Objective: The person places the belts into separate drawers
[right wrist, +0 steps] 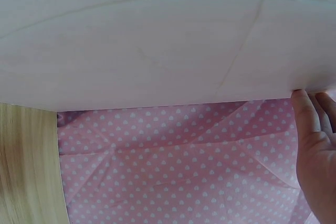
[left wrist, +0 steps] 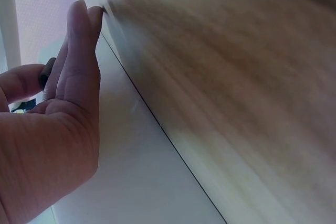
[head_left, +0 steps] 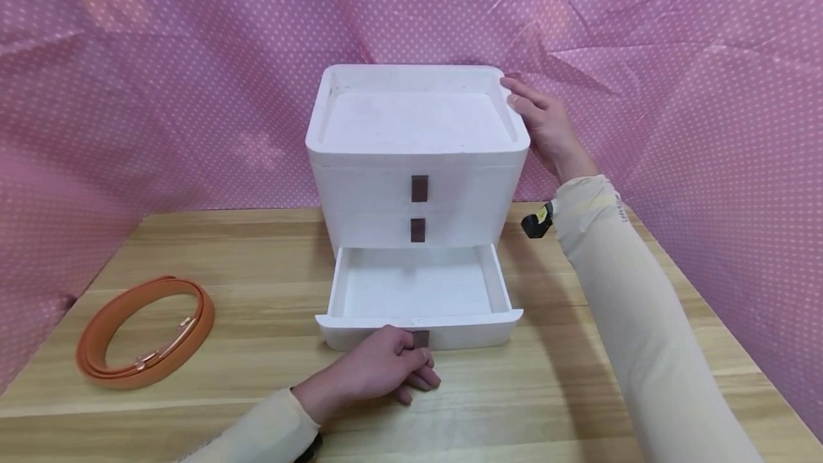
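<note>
A white three-drawer box (head_left: 418, 163) stands on the table with its bottom drawer (head_left: 418, 288) pulled out and bare inside. At that drawer's front, my left hand (head_left: 382, 363) pinches the brown pull tab (left wrist: 47, 73) between thumb and fingers, as the left wrist view shows. My right hand (head_left: 546, 123) rests against the box's right side near the back, fairly straight fingers (right wrist: 306, 111) touching its edge. The upper two drawers are closed, each with a brown tab (head_left: 419, 188) at its front.
An orange belt (head_left: 96, 341) with a shiny metal buckle lies coiled on the wooden table (head_left: 257, 384) at the left. Pink dotted cloth (head_left: 212, 77) hangs behind the box and along both sides.
</note>
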`<state>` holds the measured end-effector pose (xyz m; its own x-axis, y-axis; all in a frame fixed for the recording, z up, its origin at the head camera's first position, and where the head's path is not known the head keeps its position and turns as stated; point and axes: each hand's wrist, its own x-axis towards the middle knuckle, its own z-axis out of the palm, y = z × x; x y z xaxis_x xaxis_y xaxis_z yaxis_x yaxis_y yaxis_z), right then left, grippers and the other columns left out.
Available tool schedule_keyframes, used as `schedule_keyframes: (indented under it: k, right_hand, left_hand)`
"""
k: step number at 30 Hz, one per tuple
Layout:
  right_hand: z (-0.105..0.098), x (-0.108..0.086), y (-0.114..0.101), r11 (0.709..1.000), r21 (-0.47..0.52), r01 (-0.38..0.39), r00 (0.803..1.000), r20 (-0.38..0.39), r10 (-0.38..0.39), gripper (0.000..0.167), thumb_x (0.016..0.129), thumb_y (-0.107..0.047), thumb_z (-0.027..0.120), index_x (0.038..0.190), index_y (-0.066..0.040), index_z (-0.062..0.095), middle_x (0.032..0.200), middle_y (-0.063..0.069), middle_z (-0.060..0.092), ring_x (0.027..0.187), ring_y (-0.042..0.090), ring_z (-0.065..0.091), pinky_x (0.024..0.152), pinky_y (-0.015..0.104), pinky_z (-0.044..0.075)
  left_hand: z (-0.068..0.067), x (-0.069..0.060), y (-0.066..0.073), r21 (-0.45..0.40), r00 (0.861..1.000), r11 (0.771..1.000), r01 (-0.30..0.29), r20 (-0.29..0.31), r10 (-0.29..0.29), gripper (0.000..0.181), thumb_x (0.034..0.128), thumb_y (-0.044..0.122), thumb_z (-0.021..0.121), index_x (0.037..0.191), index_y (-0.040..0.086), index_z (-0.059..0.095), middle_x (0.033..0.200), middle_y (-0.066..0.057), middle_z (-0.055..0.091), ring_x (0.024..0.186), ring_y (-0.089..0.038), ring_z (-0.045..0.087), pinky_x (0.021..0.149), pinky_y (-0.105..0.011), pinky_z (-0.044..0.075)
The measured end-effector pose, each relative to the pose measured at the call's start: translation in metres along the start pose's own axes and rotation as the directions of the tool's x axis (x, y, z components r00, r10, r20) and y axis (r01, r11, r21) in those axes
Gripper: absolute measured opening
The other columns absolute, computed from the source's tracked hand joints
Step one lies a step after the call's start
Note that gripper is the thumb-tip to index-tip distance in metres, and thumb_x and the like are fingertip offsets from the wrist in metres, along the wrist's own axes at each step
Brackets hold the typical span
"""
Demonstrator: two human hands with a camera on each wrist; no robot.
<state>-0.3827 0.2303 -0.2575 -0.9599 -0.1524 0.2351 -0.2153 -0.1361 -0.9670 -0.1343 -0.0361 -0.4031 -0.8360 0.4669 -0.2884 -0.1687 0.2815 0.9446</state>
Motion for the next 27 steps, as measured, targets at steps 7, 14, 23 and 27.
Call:
schedule_keyframes:
  k: [7,14,23,27]
  right_hand:
    - [0.000,0.000,0.000,1.000,0.002,-0.001,1.000,0.006,0.000,0.046,0.099,-0.019,0.061,0.143,-0.012,0.052,0.149,0.007,0.046,0.129,0.026,0.049,0.091,0.026,0.053]
    - [0.000,0.000,0.001,1.000,0.005,-0.006,1.000,0.010,0.006,0.046,0.098,-0.019,0.062,0.143,-0.012,0.052,0.148,0.007,0.046,0.128,0.027,0.050,0.090,0.026,0.054]
    - [-0.002,0.002,0.003,1.000,0.011,0.014,1.000,0.008,-0.014,0.045,0.098,-0.019,0.062,0.142,-0.012,0.054,0.147,0.007,0.048,0.126,0.027,0.051,0.086,0.025,0.056]
    - [-0.003,0.002,0.003,1.000,0.010,0.010,1.000,0.018,-0.010,0.045,0.098,-0.019,0.062,0.142,-0.012,0.054,0.147,0.007,0.047,0.127,0.027,0.051,0.087,0.025,0.055]
  left_hand:
    - [0.001,0.000,-0.001,-0.015,1.000,1.000,-0.003,0.003,0.004,0.018,0.0997,0.010,0.053,0.089,-0.004,0.056,0.085,-0.014,0.073,0.082,-0.026,0.072,0.058,-0.037,0.060]
    - [-0.001,0.000,0.000,-0.025,1.000,1.000,-0.002,0.020,0.002,0.022,0.1001,0.011,0.054,0.084,-0.004,0.054,0.085,-0.015,0.073,0.081,-0.027,0.072,0.063,-0.037,0.061]
    - [-0.010,-0.005,-0.005,-0.008,0.999,1.000,-0.012,0.046,0.012,0.020,0.0996,0.009,0.054,0.093,-0.007,0.063,0.082,-0.014,0.070,0.074,-0.026,0.070,0.063,-0.037,0.061]
    - [-0.022,-0.015,-0.006,0.011,0.999,1.000,-0.018,0.027,0.017,0.022,0.1008,0.012,0.053,0.097,-0.006,0.065,0.085,-0.013,0.070,0.078,-0.025,0.070,0.058,-0.036,0.061]
